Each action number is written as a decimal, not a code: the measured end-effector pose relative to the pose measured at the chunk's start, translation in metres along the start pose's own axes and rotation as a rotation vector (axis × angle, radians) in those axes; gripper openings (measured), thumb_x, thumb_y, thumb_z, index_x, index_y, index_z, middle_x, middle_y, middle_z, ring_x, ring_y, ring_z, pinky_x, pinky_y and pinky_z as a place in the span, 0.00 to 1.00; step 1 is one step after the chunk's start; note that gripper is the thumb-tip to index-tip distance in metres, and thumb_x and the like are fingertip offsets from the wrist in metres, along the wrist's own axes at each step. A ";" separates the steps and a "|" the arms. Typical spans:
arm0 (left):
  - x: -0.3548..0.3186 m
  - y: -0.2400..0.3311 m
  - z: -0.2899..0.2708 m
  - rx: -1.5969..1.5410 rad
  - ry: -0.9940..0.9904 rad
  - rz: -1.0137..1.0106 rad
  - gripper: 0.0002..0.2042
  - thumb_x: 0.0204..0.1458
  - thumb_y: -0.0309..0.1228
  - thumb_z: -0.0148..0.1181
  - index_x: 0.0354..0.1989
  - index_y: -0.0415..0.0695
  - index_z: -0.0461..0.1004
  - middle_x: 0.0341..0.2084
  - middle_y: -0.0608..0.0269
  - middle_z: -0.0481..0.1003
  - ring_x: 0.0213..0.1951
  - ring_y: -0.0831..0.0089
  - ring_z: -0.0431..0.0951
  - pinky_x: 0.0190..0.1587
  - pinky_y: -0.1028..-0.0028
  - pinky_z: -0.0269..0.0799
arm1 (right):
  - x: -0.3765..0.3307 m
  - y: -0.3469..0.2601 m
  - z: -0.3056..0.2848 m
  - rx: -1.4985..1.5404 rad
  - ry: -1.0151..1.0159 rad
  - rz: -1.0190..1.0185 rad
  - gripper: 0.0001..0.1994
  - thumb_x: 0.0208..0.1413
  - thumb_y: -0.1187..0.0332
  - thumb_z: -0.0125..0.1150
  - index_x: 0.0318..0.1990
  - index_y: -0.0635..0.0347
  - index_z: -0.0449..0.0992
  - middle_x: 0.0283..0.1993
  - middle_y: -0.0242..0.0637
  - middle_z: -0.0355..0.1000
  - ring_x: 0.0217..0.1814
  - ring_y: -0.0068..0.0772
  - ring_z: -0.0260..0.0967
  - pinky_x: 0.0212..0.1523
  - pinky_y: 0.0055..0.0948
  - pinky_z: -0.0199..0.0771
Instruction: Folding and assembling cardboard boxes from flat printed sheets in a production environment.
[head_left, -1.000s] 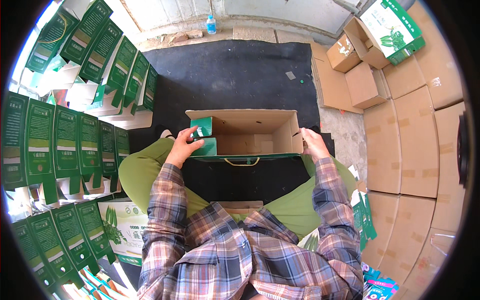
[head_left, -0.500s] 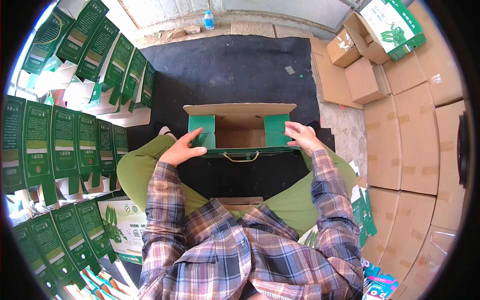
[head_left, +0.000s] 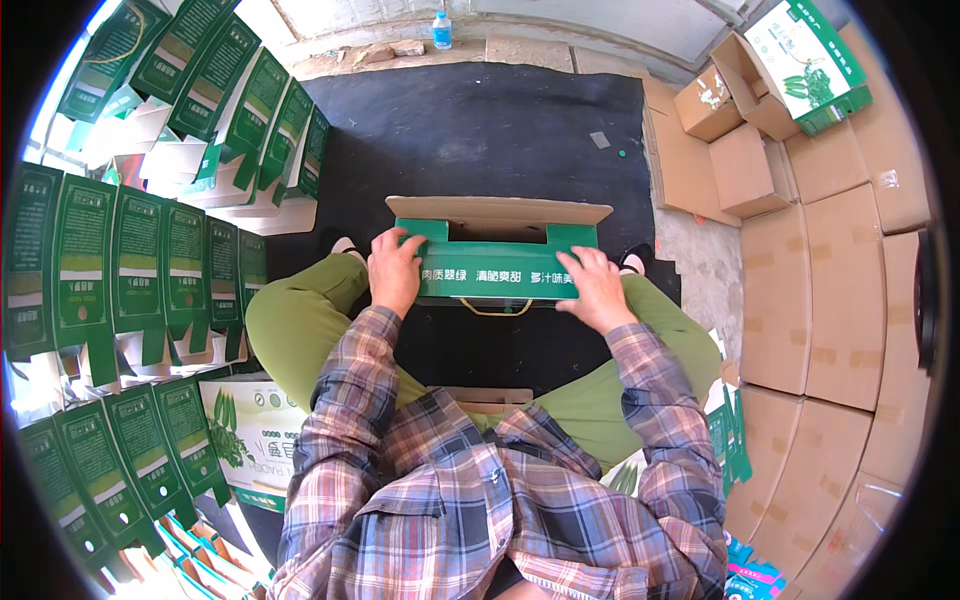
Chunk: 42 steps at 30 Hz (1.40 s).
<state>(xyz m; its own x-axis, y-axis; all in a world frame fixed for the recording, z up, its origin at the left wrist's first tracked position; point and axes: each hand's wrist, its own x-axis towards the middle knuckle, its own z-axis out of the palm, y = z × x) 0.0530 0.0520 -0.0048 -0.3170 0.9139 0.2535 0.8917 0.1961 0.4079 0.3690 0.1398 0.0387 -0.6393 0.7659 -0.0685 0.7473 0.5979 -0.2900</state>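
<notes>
A green cardboard carton (head_left: 510, 262) stands between my legs with a yellow cord handle (head_left: 497, 313) on its near side. Its near long flap, green with white lettering, lies folded over the two short end flaps. At the back the far flap (head_left: 500, 210) sticks up, brown inner face showing, and a dark gap is left in front of it. My left hand (head_left: 396, 272) grips the left end of the near flap, fingers bent over it. At the right end my right hand (head_left: 597, 292) holds the same flap, fingers on top and thumb at the near edge.
Rows of green cartons (head_left: 140, 270) stand at the left. Large brown boxes (head_left: 775, 300) are stacked at the right, with small open boxes (head_left: 745, 165) and a white-and-green carton (head_left: 800, 60) above. A dark mat (head_left: 470, 130) covers the floor; a blue bottle (head_left: 442, 32) stands beyond it.
The near flap has been folded over the carton's opening, covering most of it. Both hands have moved from beside the end flaps onto this flap's ends. The view has shifted slightly.
</notes>
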 end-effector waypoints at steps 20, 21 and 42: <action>-0.005 0.017 -0.006 0.026 -0.319 0.344 0.34 0.27 0.36 0.72 0.51 0.56 0.69 0.40 0.63 0.68 0.47 0.63 0.66 0.52 0.59 0.57 | 0.004 0.004 0.021 -0.061 0.049 -0.017 0.34 0.28 0.73 0.71 0.50 0.52 0.67 0.47 0.38 0.63 0.54 0.41 0.58 0.51 0.42 0.57; -0.006 0.013 -0.004 0.007 -0.321 0.349 0.35 0.27 0.37 0.71 0.52 0.55 0.69 0.40 0.63 0.67 0.47 0.63 0.66 0.52 0.60 0.57 | 0.005 0.004 0.021 -0.099 -0.014 -0.011 0.35 0.29 0.71 0.72 0.52 0.53 0.67 0.48 0.38 0.63 0.55 0.41 0.57 0.52 0.44 0.56; -0.023 0.017 0.018 -0.004 -0.303 0.314 0.36 0.32 0.39 0.71 0.53 0.43 0.64 0.44 0.58 0.67 0.51 0.59 0.65 0.54 0.58 0.56 | -0.022 -0.169 -0.176 0.219 0.362 -0.755 0.21 0.45 0.67 0.62 0.50 0.51 0.72 0.43 0.30 0.72 0.46 0.31 0.69 0.56 0.47 0.58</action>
<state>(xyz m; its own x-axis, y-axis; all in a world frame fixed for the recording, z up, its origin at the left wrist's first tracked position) 0.0817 0.0406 -0.0198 0.0787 0.9922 0.0971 0.9284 -0.1084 0.3554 0.2888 0.0638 0.2575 -0.8256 0.2327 0.5141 0.0703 0.9463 -0.3155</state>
